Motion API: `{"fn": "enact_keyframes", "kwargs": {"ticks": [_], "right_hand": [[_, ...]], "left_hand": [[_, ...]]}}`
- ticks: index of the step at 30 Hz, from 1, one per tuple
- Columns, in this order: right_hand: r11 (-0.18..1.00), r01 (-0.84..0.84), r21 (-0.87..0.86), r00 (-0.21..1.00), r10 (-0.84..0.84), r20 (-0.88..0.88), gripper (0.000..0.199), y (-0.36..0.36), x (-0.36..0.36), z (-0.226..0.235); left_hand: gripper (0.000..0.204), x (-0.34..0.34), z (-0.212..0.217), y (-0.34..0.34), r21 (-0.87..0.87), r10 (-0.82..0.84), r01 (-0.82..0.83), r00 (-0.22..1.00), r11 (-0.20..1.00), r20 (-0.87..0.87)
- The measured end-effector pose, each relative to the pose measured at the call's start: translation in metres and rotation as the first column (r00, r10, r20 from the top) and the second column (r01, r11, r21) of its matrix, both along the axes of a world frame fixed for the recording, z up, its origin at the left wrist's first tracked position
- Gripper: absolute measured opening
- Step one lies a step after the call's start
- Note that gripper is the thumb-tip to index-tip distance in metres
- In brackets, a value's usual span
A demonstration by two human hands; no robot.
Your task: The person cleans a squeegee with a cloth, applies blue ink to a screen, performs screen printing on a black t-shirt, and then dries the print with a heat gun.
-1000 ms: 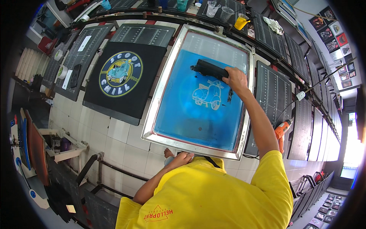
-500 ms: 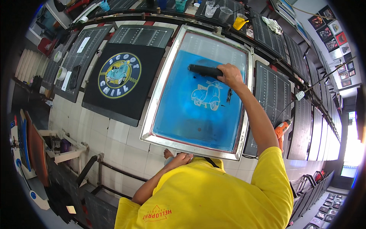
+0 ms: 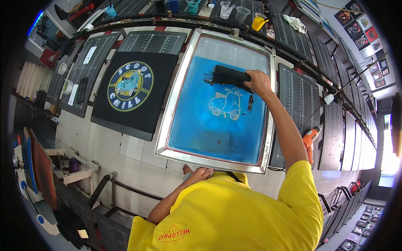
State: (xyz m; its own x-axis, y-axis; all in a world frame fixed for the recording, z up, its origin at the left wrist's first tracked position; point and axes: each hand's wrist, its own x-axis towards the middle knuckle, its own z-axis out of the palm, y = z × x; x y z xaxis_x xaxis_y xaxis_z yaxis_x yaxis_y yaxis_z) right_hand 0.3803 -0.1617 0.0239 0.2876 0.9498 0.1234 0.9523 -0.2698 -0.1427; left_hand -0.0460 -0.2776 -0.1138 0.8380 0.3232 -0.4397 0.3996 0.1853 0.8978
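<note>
My right hand (image 3: pixel 258 83) is closed around the right end of a black squeegee (image 3: pixel 230 75). The squeegee leans on the blue mesh of a metal-framed printing screen (image 3: pixel 197 138), near its far part. Black ink (image 3: pixel 222 80) lies along the squeegee's lower edge, and another dark ink streak (image 3: pixel 250 103) runs down at the right. Just nearer to me, a pale scooter outline (image 3: pixel 225 103) shows in the mesh. My left hand (image 3: pixel 202 174) is at the screen's near edge, its fingers curled; what they grip, if anything, is hidden.
To the left, a black fabric piece with a round scooter print (image 3: pixel 130 86) lies on a board. An orange heat gun (image 3: pixel 310 138) hangs at the right. Plastic cups, one holding yellow (image 3: pixel 259 21), stand along the far rail. A white cloth (image 3: pixel 295 24) lies on a far-right board.
The squeegee has tilted, and a broad black face with ink along its lower edge now shows. My right hand has shifted slightly right with it. My left hand stays near the frame's edge.
</note>
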Motion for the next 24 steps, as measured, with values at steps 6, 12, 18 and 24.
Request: {"fn": "enact_keyframes", "kwargs": {"ticks": [6, 12, 18, 24], "right_hand": [[0.999, 0.018, -0.044, 0.999, -0.017, 0.033, 0.034, -0.002, -0.014, 0.0], [0.995, 0.004, -0.098, 1.0, -0.004, -0.003, 0.03, -0.025, -0.047, 0.01], [0.993, -0.113, -0.044, 0.994, 0.112, -0.012, 0.029, -0.082, -0.1, 0.006], [0.981, -0.191, 0.026, 0.981, 0.19, 0.036, 0.039, -0.156, -0.186, 0.003]], "left_hand": [[0.042, 0.001, 0.006, 0.0, -0.004, 0.02, -0.02, 1.0, 1.0, 0.005], [0.04, 0.001, 0.01, 0.005, -0.059, -0.01, 0.01, 1.0, 0.998, -0.006], [0.039, 0.003, 0.025, 0.011, -0.165, -0.055, 0.053, 0.998, 0.985, -0.01], [0.042, 0.003, 0.013, 0.008, -0.219, -0.011, 0.014, 1.0, 0.976, 0.017]]}}
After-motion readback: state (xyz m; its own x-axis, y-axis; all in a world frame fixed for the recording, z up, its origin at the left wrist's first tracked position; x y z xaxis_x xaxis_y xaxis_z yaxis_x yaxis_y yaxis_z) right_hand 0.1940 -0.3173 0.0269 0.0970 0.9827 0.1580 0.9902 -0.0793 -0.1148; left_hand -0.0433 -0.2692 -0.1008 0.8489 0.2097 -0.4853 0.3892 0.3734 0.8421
